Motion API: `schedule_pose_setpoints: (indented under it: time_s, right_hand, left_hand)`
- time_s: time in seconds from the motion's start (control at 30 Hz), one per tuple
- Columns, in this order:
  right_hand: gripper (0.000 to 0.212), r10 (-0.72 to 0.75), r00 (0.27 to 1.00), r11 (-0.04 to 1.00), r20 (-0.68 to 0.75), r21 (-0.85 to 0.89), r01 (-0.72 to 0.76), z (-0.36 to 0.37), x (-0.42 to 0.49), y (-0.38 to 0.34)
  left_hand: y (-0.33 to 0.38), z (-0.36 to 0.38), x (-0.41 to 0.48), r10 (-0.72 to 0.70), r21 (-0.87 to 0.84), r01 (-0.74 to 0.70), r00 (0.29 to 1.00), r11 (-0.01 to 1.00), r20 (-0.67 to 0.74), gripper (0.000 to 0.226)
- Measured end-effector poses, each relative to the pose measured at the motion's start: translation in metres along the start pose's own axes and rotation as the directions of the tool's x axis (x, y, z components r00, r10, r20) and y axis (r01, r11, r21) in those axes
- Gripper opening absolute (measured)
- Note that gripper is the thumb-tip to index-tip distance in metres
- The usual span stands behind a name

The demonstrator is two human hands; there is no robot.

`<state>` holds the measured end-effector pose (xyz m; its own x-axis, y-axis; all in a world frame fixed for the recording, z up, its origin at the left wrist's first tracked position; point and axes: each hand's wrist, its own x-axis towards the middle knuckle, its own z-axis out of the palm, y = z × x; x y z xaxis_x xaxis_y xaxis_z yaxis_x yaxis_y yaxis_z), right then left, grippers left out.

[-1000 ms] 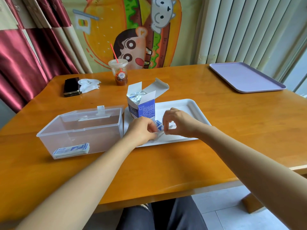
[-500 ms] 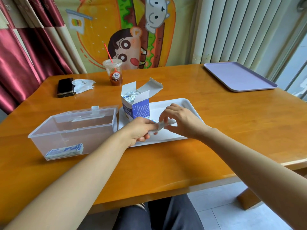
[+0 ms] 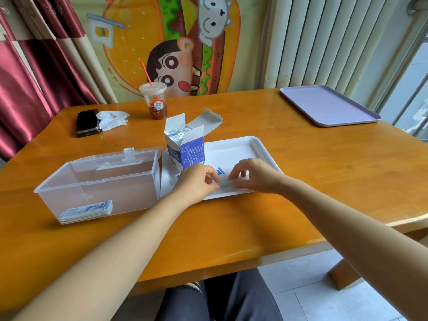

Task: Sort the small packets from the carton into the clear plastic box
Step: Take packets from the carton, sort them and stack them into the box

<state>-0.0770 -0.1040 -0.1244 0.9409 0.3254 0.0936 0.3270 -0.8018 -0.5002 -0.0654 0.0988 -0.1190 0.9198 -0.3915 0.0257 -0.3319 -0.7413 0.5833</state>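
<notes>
Over the tray (image 3: 231, 151), left hand (image 3: 196, 181) and right hand (image 3: 254, 174) pinch opposite ends of the crosswise packets (image 3: 225, 184); the clear box (image 3: 92, 183) lies leftward, nearer the left.

- Worktop (image 3: 301, 163): orange-brown wood.
- Carton (image 3: 186, 149): white and blue, fine print.
- Near tray (image 3: 234, 148): white.
- Far tray (image 3: 328, 105): lilac.
- Packets in the clear box (image 3: 86, 210): white with blue marks.
- Phone (image 3: 87, 122): black.

Forearms bare to frame edge. Left hand (image 3: 196, 181), right hand (image 3: 254, 176) bare. Dark grey trousers (image 3: 243, 297) at 6 o'clock.
</notes>
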Motion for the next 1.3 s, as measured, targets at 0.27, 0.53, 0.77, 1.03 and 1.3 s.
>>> schedule_pose_setpoints:
  time_s: [0.27, 0.53, 0.77, 1.03, 1.3]
  right_hand:
    - [0.013, 0.068, 0.997, 0.998, -0.031, 0.011, -0.067, -0.017, 0.000, -0.001]
    - [0.021, 0.317, 0.945, 0.892, 0.082, -0.364, -0.267, -0.039, -0.006, 0.010]
    - [0.026, -0.019, 1.000, 0.990, 0.021, -0.140, 0.022, -0.020, 0.025, -0.022]
    - [0.030, -0.069, 0.998, 0.983, 0.016, -0.167, 0.070, 0.016, 0.045, -0.026]
    - [0.015, 0.039, 0.999, 0.999, 0.012, 0.023, -0.039, -0.012, 0.035, -0.011]
  left_hand:
    - [0.010, 0.004, 0.003, -0.023, -0.012, 0.022, 0.998, 1.000, -0.058, 0.015]
    - [-0.001, -0.008, 0.000, -0.065, 0.413, 0.133, 0.982, 0.901, -0.175, 0.036]
    - [-0.008, -0.011, 0.000, -0.144, 0.378, 0.184, 0.981, 0.907, -0.132, 0.039]
    - [-0.015, -0.014, -0.006, -0.126, 0.298, 0.151, 0.987, 0.943, -0.102, 0.040]
    - [-0.022, -0.018, -0.003, -0.217, 0.178, 0.212, 0.976, 0.961, 0.008, 0.049]
